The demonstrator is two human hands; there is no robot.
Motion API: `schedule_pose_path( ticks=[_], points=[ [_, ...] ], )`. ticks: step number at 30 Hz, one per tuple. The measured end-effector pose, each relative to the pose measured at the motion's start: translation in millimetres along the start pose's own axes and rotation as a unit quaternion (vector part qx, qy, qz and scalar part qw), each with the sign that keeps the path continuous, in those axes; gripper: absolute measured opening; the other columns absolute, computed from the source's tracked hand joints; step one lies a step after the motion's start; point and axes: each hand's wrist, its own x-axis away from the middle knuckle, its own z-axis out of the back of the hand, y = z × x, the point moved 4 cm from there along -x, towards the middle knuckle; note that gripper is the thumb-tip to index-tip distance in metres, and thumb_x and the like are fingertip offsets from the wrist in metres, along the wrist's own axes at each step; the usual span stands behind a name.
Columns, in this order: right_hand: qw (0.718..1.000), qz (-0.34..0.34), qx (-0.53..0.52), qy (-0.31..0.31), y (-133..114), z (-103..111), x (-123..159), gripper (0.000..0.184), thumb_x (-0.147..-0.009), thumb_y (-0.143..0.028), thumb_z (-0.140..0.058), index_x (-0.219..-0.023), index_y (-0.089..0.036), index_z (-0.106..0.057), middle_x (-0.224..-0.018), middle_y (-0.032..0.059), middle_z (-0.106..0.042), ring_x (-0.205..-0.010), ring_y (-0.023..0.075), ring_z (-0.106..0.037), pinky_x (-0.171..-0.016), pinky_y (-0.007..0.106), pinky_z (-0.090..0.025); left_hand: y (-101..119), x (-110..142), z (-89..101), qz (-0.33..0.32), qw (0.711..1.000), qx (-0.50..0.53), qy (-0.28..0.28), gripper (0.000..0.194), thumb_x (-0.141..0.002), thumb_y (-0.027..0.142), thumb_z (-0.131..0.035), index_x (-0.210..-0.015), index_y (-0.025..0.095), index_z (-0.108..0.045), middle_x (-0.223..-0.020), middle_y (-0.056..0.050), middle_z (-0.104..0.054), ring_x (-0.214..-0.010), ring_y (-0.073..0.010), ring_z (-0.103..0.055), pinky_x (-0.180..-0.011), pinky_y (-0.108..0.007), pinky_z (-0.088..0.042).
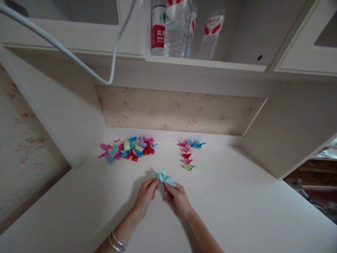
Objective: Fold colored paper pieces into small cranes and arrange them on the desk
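Observation:
A light blue origami crane [163, 177] is held between both hands above the white desk [226, 211]. My left hand [146, 195] pinches its left side with thumb and fingers. On the other side, my right hand [179, 200] grips a wing, thumb on top. Farther back on the left lies a heap of folded paper cranes [135, 146] in pink, red, blue, purple and pale green. To the right, several cranes stand in a column, with a red crane [186, 156] midway and a green crane [189, 167] nearest me. A blue crane [196, 143] sits at its far end.
Overhead, a shelf [210, 64] holds clear plastic bottles [177, 31] and a red-labelled bottle [158, 31]. A white cable [79, 62] hangs at the upper left. Side panels [292, 126] bound the desk, and a flowered back wall [171, 109] stands behind it.

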Motion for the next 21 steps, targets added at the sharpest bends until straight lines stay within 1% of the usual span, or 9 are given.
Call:
schedule_pose_path(
  ticks=[5,9,14,17,21],
  points=[
    [0.998,0.018,0.048,-0.021,-3.8,-3.6,2.5,0.038,-0.081,-0.049,-0.059,-0.069,-0.014,-0.058,-0.054,-0.0034,-0.045,-0.045,0.0068,-0.033,-0.042,0.021,-0.026,-2.9,-0.5,-0.1,0.007,1.000,0.014,-0.005,0.035,-0.074,0.049,-0.059,-0.064,0.015,-0.051,-0.049,0.008,-0.035,-0.039,-0.0036,-0.022,-0.039,-0.020,-0.011],
    [0.998,0.020,0.060,-0.027,-3.6,-3.3,2.5,0.039,-0.082,-0.049,-0.058,-0.067,-0.013,-0.058,-0.052,-0.0044,-0.042,-0.045,0.0062,-0.032,-0.043,0.021,-0.023,-3.4,-0.9,-0.1,0.008,1.000,0.015,-0.008,0.036,-0.074,0.049,-0.059,-0.064,0.015,-0.051,-0.049,0.008,-0.034,-0.040,-0.0036,-0.022,-0.039,-0.019,-0.012],
    [0.996,0.024,0.075,-0.046,-1.5,-3.7,2.5,0.040,-0.083,-0.049,-0.056,-0.065,-0.014,-0.056,-0.048,-0.0053,-0.039,-0.044,0.0062,-0.029,-0.043,0.022,-0.019,-5.0,-2.1,-0.4,0.019,1.000,0.015,-0.008,0.037,-0.073,0.050,-0.059,-0.066,0.015,-0.051,-0.053,0.007,-0.039,-0.040,-0.0034,-0.025,-0.038,-0.018,-0.014],
    [0.995,0.023,0.083,-0.048,-0.5,-3.5,2.8,0.041,-0.083,-0.050,-0.055,-0.065,-0.014,-0.056,-0.048,-0.0052,-0.039,-0.043,0.0061,-0.028,-0.043,0.022,-0.018,-4.1,-1.3,-0.9,0.024,0.999,0.020,-0.006,0.036,-0.072,0.050,-0.059,-0.066,0.015,-0.051,-0.054,0.007,-0.039,-0.040,-0.0034,-0.026,-0.039,-0.018,-0.014],
    [0.995,0.030,0.091,-0.039,0.9,-2.4,2.5,0.042,-0.082,-0.051,-0.056,-0.065,-0.013,-0.057,-0.049,-0.0050,-0.040,-0.044,0.0059,-0.029,-0.043,0.021,-0.019,-4.1,-1.1,-1.0,0.019,1.000,0.023,-0.007,0.036,-0.074,0.050,-0.059,-0.068,0.015,-0.051,-0.055,0.007,-0.038,-0.042,-0.0035,-0.024,-0.039,-0.018,-0.014]
  ],
)
